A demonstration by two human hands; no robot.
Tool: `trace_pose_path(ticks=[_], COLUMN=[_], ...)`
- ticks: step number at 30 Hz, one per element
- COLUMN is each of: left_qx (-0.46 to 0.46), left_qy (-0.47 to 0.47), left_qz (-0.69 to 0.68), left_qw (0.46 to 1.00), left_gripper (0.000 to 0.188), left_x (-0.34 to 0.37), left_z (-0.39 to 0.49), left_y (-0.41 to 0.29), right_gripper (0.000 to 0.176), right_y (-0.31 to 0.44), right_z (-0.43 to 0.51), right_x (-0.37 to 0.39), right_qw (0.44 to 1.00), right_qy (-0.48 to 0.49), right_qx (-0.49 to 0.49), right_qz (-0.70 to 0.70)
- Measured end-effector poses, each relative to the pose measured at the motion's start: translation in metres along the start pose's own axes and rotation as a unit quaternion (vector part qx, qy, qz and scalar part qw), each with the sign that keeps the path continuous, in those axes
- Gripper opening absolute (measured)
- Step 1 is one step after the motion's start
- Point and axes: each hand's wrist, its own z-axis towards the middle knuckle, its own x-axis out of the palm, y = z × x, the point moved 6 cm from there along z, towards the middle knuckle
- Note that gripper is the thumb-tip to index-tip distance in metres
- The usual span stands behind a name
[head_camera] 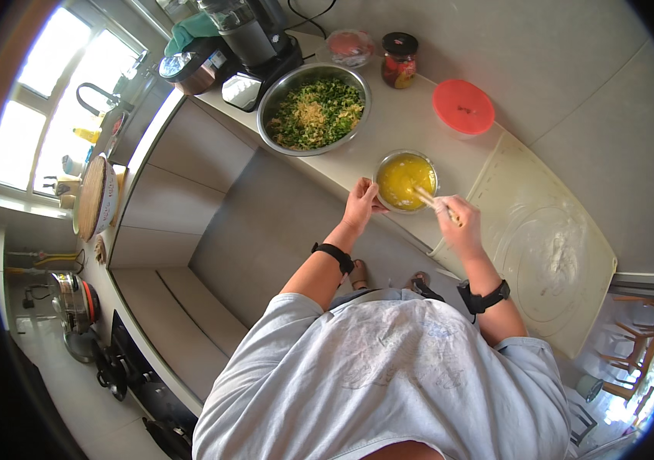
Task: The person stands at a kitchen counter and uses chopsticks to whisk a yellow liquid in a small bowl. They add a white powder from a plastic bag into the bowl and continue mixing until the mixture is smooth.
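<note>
My left hand [362, 202] grips the rim of a small metal bowl [404, 152] near the counter's front edge, thumb at the side and fingers partly hidden beneath. In the bowl is a yellow liquid that looks like beaten egg [399, 177], with pale bubbles or bits on top. Wooden chopsticks [429, 199] are held in my right hand [461, 225], their tips down in the liquid and slightly blurred. Farther left stands a large metal bowl [264, 118] of chopped greens [327, 109] with a yellowish minced heap in the middle.
A pale mat [491, 224] dusted with flour [563, 259] covers the counter's right part. Behind the bowls are a red-lidded container [464, 106], a dark-lidded jar [400, 63] and a plastic-wrapped item [350, 47]. A countertop blender [246, 43] stands at the back left.
</note>
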Motion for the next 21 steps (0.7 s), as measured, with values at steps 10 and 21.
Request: trace_pose_path(ticks=[10, 21], left_qx=[0.0, -0.006], left_qy=[0.0, -0.001], left_qz=[0.0, 0.006], left_qw=[1.0, 1.0], left_gripper=[0.019, 0.02], left_x=[-0.001, 0.0], left_z=[0.002, 0.001], left_y=[0.001, 0.0], right_gripper=[0.008, 0.012], right_y=[0.013, 0.014], right_z=[0.0, 0.018], right_x=[-0.002, 0.006], right_qw=[0.996, 0.986], right_qy=[0.001, -0.005], right_qx=[-0.081, -0.147], right_qz=[0.037, 0.078])
